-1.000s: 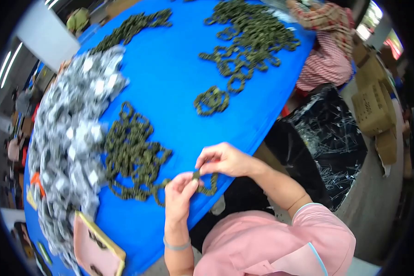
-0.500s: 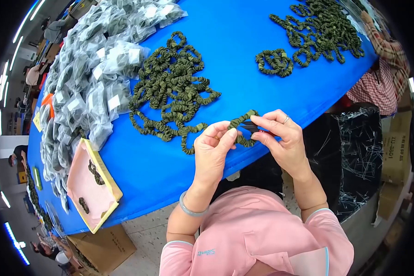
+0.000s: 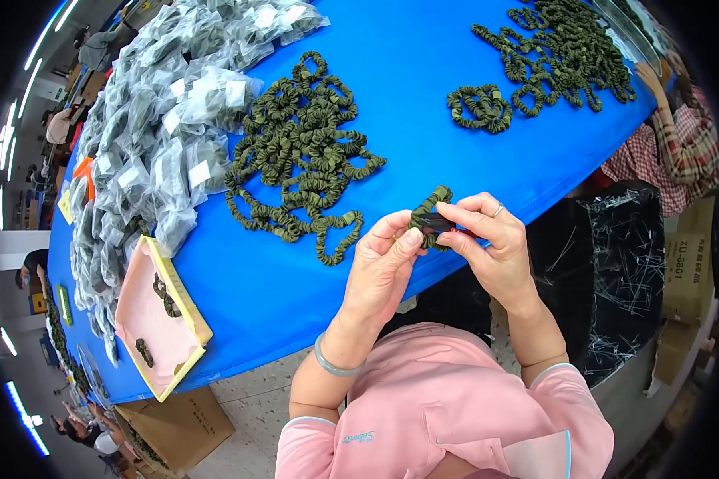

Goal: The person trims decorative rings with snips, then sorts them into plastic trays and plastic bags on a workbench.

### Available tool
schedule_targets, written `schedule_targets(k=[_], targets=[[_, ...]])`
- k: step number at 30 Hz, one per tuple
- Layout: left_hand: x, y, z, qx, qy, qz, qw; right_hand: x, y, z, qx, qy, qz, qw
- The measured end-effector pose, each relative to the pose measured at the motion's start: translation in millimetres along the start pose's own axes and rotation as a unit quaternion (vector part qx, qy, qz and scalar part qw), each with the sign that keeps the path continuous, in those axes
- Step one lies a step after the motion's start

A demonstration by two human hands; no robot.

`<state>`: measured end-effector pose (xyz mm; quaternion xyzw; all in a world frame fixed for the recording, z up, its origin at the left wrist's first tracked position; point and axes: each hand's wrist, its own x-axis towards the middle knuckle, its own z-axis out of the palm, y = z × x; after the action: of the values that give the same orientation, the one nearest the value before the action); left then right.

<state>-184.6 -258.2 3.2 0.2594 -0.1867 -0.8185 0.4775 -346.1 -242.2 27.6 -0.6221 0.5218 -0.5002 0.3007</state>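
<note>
Olive-green and tightly ruched, the fabric loop (image 3: 441,194) shows ridged folds all round (a bit like a fat, crinkled cord), held above the blue desk (image 3: 431,72) near its edge. The left hand's (image 3: 385,259) thumb and fingers are clamped on its near side. The right hand (image 3: 497,246), with a ring on it, has its fingers pinched together on a small black tool (image 3: 434,221) that lies across the loop. Similar loops form a tangled heap (image 3: 303,152) beyond the left hand, beside clear bags (image 3: 164,168) with white labels.
</note>
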Motion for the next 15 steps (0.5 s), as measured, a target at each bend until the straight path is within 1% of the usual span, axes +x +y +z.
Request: schedule_targets(k=[4,8,13,15], targets=[[1.1,-1.9,-0.3,-0.003,-0.014,0.009,1.000,0.5,0.2,0.0,-0.025,0.007,-0.016,1.000],[-0.1,-4.3,1.2,0.003,-0.001,0.004,1.000,-2.4,3.0,-0.4,-0.035,0.011,-0.020,0.999],[-1.6,-3.5,2.6,-0.009,0.003,0.008,1.000,-0.5,1.7,-1.6,0.002,0.044,0.000,0.999],[-2.0,-2.4,3.5,-0.006,0.004,0.010,1.000,-0.4,1.9,-1.2,-0.017,0.042,-0.013,0.999]])
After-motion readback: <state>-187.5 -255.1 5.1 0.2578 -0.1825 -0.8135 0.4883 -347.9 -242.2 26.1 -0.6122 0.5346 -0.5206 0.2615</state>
